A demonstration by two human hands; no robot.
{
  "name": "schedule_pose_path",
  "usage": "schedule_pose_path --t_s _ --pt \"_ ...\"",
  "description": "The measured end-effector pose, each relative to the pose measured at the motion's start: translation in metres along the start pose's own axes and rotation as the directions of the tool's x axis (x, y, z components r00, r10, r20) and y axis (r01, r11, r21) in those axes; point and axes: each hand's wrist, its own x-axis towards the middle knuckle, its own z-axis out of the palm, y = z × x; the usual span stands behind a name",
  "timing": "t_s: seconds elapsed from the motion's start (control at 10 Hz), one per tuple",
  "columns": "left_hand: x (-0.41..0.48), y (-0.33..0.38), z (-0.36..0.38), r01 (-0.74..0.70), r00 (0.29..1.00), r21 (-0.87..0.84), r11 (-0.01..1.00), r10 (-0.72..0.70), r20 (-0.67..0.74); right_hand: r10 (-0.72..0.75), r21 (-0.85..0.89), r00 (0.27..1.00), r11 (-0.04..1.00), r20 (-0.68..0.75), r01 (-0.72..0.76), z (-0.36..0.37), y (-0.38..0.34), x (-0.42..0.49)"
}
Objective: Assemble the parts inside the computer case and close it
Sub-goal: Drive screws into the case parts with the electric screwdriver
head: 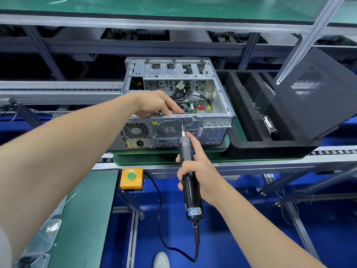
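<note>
Forward, screwdriver (192, 192) tip toward case (173, 130).

One view only: head-worn, wide-angle, facing forward and down, close over computer case (204, 130) at conveyor (270, 162) near edge.

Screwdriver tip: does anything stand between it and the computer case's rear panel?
Nothing visible does. The screwdriver tip is at the computer case rear panel, right of the fan grille; the left hand holds the top edge.
</note>
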Motion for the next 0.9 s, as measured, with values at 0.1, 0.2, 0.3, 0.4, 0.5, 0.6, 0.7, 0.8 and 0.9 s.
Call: schedule_pose_path --t_s 0.1,0.2,0.3,0.4,0.5,0.6,0.7,0.8,0.9 --pt "-0.0022 0.0021 0.0008 0.005 1.000 0.002 1.000 -0.005 -0.002 0.001 0.002 1.000 1.000 -0.002 -0.001 0.0005 -0.0006 0.0000" --pt "-0.0032 0.0035 0.0016 0.010 1.000 -0.001 1.000 -0.010 -0.004 -0.004 0.003 1.000 1.000 0.001 0.004 0.0004 -0.0019 0.0000" --pt "-0.0028 0.0035 0.0016 0.010 1.000 -0.002 1.000 -0.010 -0.004 -0.011 -0.003 1.000 1.000 -0.001 0.011 -0.0003 -0.0037 -0.0001" --pt "-0.0026 0.0030 0.0012 0.011 1.000 0.001 1.000 -0.011 -0.005 -0.018 -0.005 1.000 1.000 -0.003 0.018 -0.0008 -0.0052 -0.0002" --pt "-0.0020 0.0018 -0.0002 0.012 1.000 0.011 1.000 -0.012 0.012 -0.019 -0.009 1.000 1.000 -0.004 0.019 -0.0010 -0.0058 -0.0004" --pt "0.0006 -0.0013 -0.0011 0.007 1.000 0.019 1.000 -0.007 0.002 -0.020 -0.006 1.000 1.000 -0.003 0.020 -0.0016 -0.0061 -0.0004" --pt "0.0025 -0.0036 -0.0019 -0.021 1.000 0.048 0.999 0.022 -0.008 -0.022 0.002 1.000 1.000 0.001 0.022 -0.0021 -0.0060 -0.0003" --pt "0.0015 -0.0033 -0.0022 -0.038 0.999 0.096 0.995 0.037 0.004 -0.023 0.007 1.000 1.000 0.003 0.023 -0.0021 -0.0065 -0.0003" --pt "-0.0005 -0.0027 0.0020 -0.091 0.996 0.158 0.983 0.092 0.003 -0.026 0.010 1.000 1.000 0.005 0.026 -0.0023 -0.0078 -0.0001"
